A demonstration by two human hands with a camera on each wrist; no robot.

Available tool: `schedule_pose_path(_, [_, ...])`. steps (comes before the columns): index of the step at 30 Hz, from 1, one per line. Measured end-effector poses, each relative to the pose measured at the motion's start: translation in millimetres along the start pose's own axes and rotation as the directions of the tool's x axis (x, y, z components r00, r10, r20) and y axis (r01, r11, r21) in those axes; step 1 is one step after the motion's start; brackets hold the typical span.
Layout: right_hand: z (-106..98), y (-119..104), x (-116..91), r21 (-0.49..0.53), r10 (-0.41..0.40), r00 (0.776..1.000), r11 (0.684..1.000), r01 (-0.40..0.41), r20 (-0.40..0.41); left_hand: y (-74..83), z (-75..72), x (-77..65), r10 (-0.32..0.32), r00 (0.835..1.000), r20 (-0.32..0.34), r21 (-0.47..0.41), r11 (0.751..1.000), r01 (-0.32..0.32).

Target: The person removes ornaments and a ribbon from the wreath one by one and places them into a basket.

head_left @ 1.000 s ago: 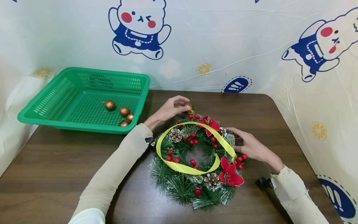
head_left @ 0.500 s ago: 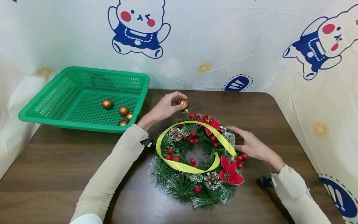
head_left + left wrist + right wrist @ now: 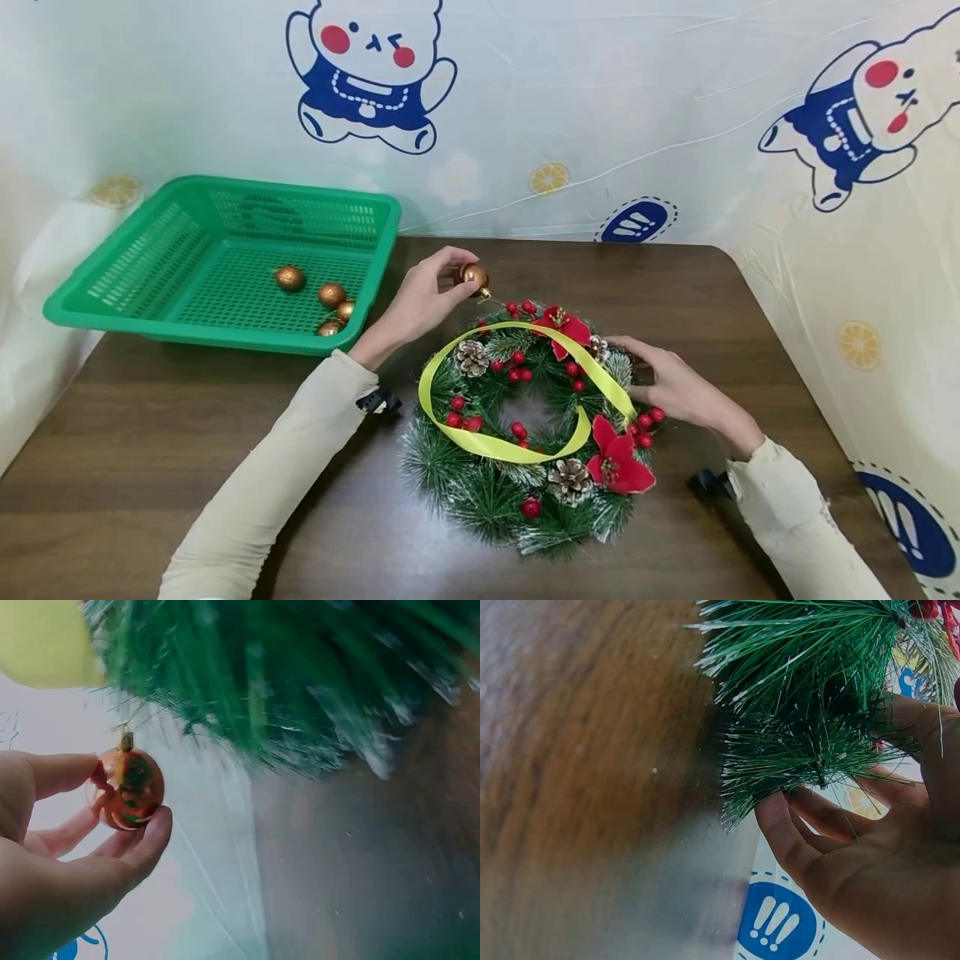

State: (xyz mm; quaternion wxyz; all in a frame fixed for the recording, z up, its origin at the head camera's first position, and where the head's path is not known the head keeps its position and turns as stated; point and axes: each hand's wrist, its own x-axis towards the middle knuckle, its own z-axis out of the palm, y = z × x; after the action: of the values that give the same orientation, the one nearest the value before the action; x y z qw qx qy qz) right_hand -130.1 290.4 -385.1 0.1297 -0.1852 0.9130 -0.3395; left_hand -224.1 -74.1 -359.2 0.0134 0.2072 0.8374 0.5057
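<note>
A shiny copper-coloured bauble (image 3: 472, 276) with a gold cap is pinched between the thumb and fingers of my left hand (image 3: 423, 298), just beyond the wreath's far left edge. A thin loop trails from its cap towards the greenery; whether it touches is unclear. The left wrist view shows the bauble (image 3: 133, 787) cap up, close to blurred needles. The green Christmas wreath (image 3: 487, 504) lies on the table, with red berries, pinecones, red flowers and a yellow ribbon (image 3: 495, 452) looped over it. My right hand (image 3: 671, 385) holds its right side, fingers around the needles (image 3: 802, 742).
A green plastic basket (image 3: 202, 335) stands at the back left with several copper baubles (image 3: 289, 278) inside. The brown wooden table (image 3: 360, 533) meets a printed curtain (image 3: 510, 100) at the back and sides. Dark wrist straps sit on both sleeves.
My left hand has drawn the bauble leftward and slightly up, away from the wreath's far edge, and its cap now shows. My right hand and the wreath have stayed in place.
</note>
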Motion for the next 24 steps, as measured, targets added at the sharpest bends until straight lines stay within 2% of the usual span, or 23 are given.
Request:
schedule_pose_path(3, [0.7, -0.6, 1.3, 0.017, 0.005, 1.0, 1.0, -0.005, 0.01, -1.5, -0.9, -1.1, 0.011, 0.999, -0.043, -0.023, 1.0, -0.012])
schedule_pose_path(7, [1.6, -0.7, 2.2, 0.027, 0.021, 1.0, 0.999, -0.021, 0.016, -1.6, -1.2, -0.5, 0.027, 0.998, -0.05, -0.03, 0.999, -0.029])
schedule_pose_path(10, [1.8, -0.4, 2.2, 0.021, 0.02, 1.0, 1.0, -0.021, 0.012, -1.4, -1.5, -0.8, 0.031, 0.999, -0.032, -0.029, 0.999, -0.031])
schedule_pose_path(16, [1.9, 0.1, 1.2, 0.03, 0.015, 1.0, 0.999, -0.016, 0.009, 2.6, -4.0, -1.2, 0.027, 1.0, -0.011, 0.032, 0.999, -0.026])
schedule_pose_path(24, [1.4, -1.3, 1.0, 0.027, 0.02, 1.0, 0.999, -0.021, 0.014, 10.9, -5.2, -5.0, 0.036, 0.996, 0.076, 0.055, 0.998, -0.04])
